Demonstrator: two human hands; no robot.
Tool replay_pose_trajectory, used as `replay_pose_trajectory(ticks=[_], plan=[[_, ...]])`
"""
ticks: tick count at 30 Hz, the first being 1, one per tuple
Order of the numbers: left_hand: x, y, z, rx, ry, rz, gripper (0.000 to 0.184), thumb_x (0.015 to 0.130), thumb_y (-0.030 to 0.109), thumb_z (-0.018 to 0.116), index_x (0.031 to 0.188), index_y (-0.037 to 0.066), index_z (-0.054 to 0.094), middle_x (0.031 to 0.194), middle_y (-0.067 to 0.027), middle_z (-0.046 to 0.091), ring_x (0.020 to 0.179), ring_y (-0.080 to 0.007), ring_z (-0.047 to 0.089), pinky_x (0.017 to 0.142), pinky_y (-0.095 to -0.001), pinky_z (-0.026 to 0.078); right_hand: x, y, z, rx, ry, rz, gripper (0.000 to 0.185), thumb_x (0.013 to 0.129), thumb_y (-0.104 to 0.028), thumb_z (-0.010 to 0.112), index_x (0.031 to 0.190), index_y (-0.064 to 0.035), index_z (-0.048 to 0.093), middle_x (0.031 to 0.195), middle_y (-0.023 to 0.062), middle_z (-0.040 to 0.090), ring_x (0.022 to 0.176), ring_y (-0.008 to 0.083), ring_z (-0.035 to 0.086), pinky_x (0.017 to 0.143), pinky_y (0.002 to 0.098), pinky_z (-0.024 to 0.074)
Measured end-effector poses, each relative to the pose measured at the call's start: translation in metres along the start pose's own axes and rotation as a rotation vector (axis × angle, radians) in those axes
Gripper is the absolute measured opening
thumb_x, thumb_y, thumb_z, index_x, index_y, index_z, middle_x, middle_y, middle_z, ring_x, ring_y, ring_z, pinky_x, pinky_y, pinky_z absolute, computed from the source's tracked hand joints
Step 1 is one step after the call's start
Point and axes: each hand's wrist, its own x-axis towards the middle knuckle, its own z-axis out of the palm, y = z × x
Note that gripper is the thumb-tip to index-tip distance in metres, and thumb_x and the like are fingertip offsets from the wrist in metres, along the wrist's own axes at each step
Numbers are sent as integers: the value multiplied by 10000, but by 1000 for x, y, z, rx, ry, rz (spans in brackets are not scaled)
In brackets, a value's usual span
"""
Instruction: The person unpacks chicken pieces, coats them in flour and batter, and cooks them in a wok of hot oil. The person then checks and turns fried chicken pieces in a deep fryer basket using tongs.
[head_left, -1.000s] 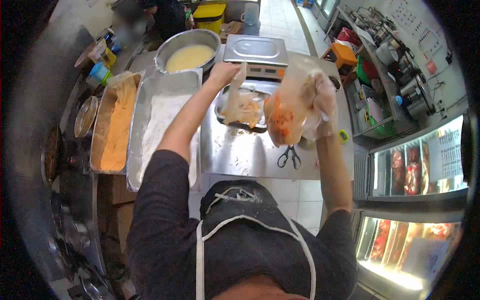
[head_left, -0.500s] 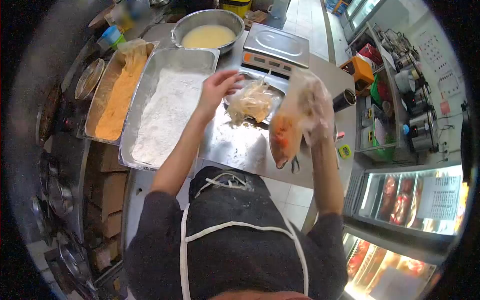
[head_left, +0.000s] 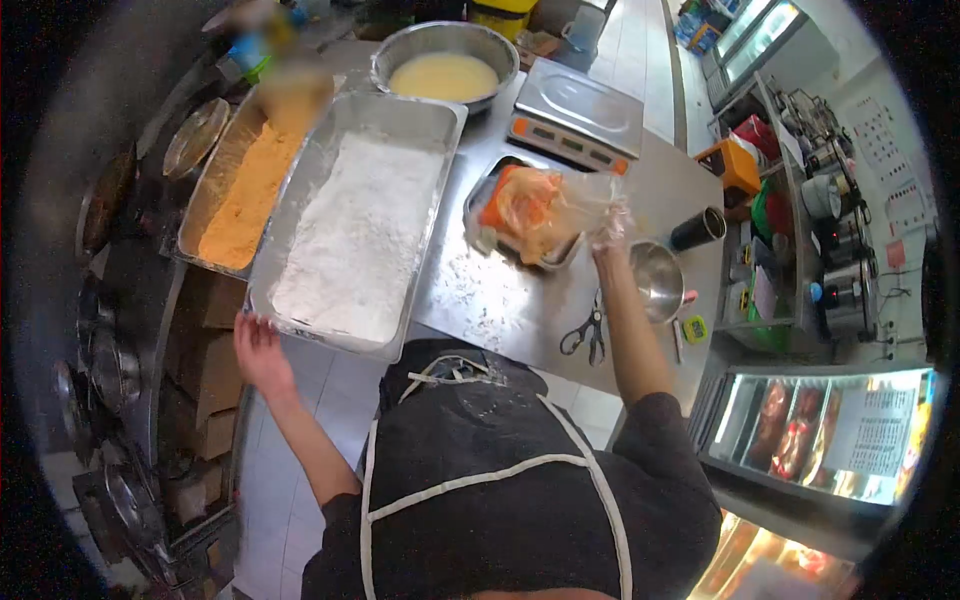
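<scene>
My left hand (head_left: 264, 352) is low on the left, fingers outstretched and apart, beside the near left corner of a metal tray (head_left: 402, 335) of white powder. Whether the fingertips touch its rim I cannot tell. My right hand (head_left: 611, 228), covered in clear plastic, grips the gathered end of a clear plastic bag (head_left: 578, 198). Orange-red contents show through the bag; their kind is unclear. The bag lies on its side over a smaller metal tray (head_left: 563, 258), hiding most of it. Scissors (head_left: 585, 336) and a steel bowl (head_left: 657, 283) are near my right forearm.
A tray of orange crumbs (head_left: 238, 215) stands left of the powder tray. Behind are a bowl of pale yellow liquid (head_left: 443, 77) and a scale (head_left: 578, 112). A black cup (head_left: 697, 229) and green timer (head_left: 694, 329) sit at the right. White specks dot the steel table.
My left hand has moved from above the small tray down to the powder tray's near left corner. My right hand has swung the bag from hanging to lying over the small tray.
</scene>
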Motion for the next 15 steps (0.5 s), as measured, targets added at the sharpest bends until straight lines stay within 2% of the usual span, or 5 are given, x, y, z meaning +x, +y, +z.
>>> replay_pose_trajectory(ticks=[4,6,8,11,15], plan=[[-4,-23,-107,212,385,-38,352,867,204,481,1175,38,450,1065,-80,520,908,-194,522,791,-303,426,-15,21,-42,-214,18,15,140,871,-222,521,907,-90,546,740,-8,518,584,89,493,449,236,408],[-15,-63,-179,349,386,-62,362,864,222,483,1176,41,453,1093,-102,534,934,-219,540,775,-312,435,0,19,-79,-894,103,-23,133,853,-201,547,869,-70,565,731,11,546,579,86,503,450,220,390],[-41,-95,-225,453,490,-279,377,856,235,490,1182,48,454,1091,-124,550,924,-254,564,746,-330,454,15,25,-103,-1082,114,-206,146,827,-174,570,849,-29,574,727,46,575,604,121,531,517,249,417],[-46,-170,-377,562,275,-537,338,840,256,497,1120,66,489,1020,-111,579,827,-257,584,661,-336,463,-44,-43,-37,-1314,247,-648,146,801,-123,562,873,4,563,733,80,585,658,168,551,596,282,445],[-96,-176,-367,1247,-273,-577,225,829,221,515,970,51,556,939,-107,580,768,-235,563,648,-341,452,-54,-5,0,-1029,-417,-691,146,791,-36,482,909,-3,560,851,106,594,763,216,558,723,290,450]])
